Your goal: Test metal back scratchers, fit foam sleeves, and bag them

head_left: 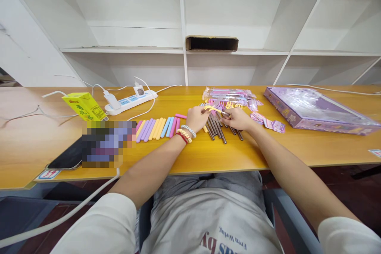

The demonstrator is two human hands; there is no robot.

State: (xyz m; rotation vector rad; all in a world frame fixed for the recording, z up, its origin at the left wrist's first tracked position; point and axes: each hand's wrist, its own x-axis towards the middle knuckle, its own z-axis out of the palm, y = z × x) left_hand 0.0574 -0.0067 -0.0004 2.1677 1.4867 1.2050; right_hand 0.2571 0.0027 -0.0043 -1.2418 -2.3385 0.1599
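Between my two hands is a yellow back scratcher (213, 108) with a claw-like head and a thin metal stem. The fingers of my left hand (197, 118) are closed at its yellow end. My right hand (238, 119) is closed around the stem side. Beneath both hands lie several metal rods (219, 131), some with coloured claw heads (233, 105) pointing away from me. To the left, a row of purple, yellow, blue and pink handle sleeves (157, 128) lies side by side on the table. Just right of my right hand are small printed cards (268, 123).
Clear-wrapped packs (229, 94) lie behind the rods. A purple display box (315, 115) stands at right. Leftward are a power strip (131, 102) with cables, a yellow-green carton (86, 106) and a phone (67, 154). White shelves with a cardboard box (212, 37) rise behind.
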